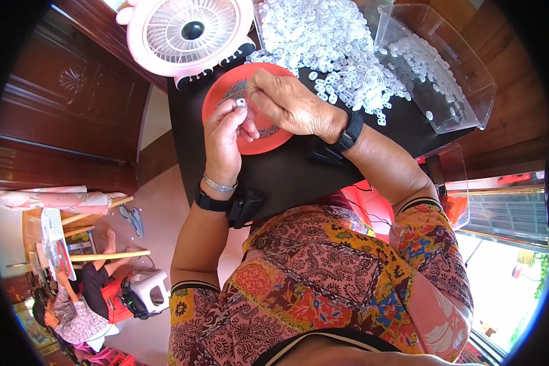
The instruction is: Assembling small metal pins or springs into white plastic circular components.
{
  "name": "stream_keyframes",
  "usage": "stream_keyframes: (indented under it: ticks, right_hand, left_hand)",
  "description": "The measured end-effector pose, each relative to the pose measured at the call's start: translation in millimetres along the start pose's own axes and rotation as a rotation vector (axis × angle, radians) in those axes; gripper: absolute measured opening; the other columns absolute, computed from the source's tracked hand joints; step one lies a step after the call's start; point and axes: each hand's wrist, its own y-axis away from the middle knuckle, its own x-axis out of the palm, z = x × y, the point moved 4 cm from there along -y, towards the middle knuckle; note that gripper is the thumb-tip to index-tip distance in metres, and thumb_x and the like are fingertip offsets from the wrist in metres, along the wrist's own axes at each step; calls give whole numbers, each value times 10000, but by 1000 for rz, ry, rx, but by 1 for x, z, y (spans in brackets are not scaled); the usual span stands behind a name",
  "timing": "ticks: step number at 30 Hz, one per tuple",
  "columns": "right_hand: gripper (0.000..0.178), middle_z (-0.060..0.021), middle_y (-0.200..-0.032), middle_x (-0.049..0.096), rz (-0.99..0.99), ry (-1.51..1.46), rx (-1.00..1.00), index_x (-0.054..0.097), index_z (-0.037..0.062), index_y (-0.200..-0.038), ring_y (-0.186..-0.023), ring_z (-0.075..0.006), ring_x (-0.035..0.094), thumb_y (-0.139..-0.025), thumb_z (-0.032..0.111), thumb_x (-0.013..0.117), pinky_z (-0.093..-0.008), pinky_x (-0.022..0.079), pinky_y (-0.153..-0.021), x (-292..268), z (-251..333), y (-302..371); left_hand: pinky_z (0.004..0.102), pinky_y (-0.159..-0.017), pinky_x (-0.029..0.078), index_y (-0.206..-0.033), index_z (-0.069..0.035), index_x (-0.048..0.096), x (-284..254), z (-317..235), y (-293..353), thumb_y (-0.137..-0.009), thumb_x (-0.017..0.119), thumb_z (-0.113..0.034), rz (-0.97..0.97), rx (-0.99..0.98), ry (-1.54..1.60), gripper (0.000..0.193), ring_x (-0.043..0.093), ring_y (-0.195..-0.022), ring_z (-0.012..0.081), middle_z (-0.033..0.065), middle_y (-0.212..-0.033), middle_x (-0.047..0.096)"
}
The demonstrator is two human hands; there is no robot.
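Head view, black table [280, 183], pink fan [193, 30], wooden door [73, 79], left fingers [230, 120] pinching white piece [240, 102], right fingers [269, 106] alongside, hold unclear

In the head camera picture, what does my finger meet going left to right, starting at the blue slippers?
Blue slippers, left hand pinching a small white piece, right hand, clear box with white pieces inside.

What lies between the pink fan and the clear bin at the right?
In the head view, a heap of small white pieces lies between the pink fan and the clear bin.
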Motion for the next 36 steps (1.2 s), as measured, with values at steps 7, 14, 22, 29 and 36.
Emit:
stream_keyframes:
  ticks: [7,14,22,29,36]
  right_hand:
    - [173,-104,-729,500,-44,-125,84,466,15,-889,-645,-247,507,-957,166,417,-328,439,-614,-6,-1,-1]
    - [263,-75,-659,522,104,-167,219,524,19,-852,-602,-185,522,-959,252,468,-297,443,-588,-2,1,-1]
    - [263,-75,-668,549,258,-161,211,516,21,-827,-617,-155,546,-949,253,492,-291,443,-584,-2,-2,-1]
    - [251,-36,-648,549,304,-280,276,534,35,-818,-602,-138,527,-934,256,514,-284,423,-562,-1,-5,-1]
    - [241,-22,-664,548,381,-275,288,526,23,-783,-634,-87,506,-932,211,508,-258,420,-581,-6,3,-2]
  left_hand:
    - [211,-520,398,-802,-19,573,-1,1,0,-883,476,-171,10,-21,30,197,535,-557,114,24,-654,539]
    - [208,-519,395,-819,-10,579,2,-1,2,-888,471,-171,3,11,-34,206,533,-558,111,23,-653,544]
    - [210,-503,396,-798,-13,582,-1,3,0,-864,473,-177,61,-100,-65,207,536,-540,119,34,-652,562]
    - [213,-481,379,-783,-21,580,1,0,1,-856,474,-204,133,-160,-62,224,524,-524,117,37,-650,560]
    - [206,-484,358,-766,-30,557,2,-2,1,-870,459,-231,263,-124,-316,247,470,-531,77,14,-642,517]
